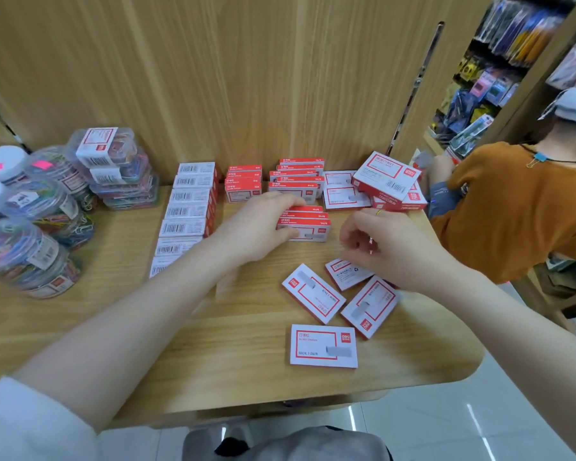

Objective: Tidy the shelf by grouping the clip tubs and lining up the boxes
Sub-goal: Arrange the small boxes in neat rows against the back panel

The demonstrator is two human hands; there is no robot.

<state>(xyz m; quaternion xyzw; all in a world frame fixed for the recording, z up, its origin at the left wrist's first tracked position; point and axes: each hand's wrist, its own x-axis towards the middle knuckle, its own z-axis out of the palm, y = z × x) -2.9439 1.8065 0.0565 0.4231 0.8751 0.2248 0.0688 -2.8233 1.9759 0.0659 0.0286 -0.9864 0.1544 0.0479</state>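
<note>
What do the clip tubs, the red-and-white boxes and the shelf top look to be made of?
Clip tubs: clear glossy plastic, since the coloured clips show through the walls.
Boxes: likely matte printed cardboard, with flat faces and sharp folded edges.
Shelf: wood-grain surface, possibly laminate; smooth with rounded corner.

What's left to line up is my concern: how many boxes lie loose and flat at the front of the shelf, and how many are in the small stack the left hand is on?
Loose flat boxes: 4
Boxes in the stack under the left hand: 3
Total: 7
</note>
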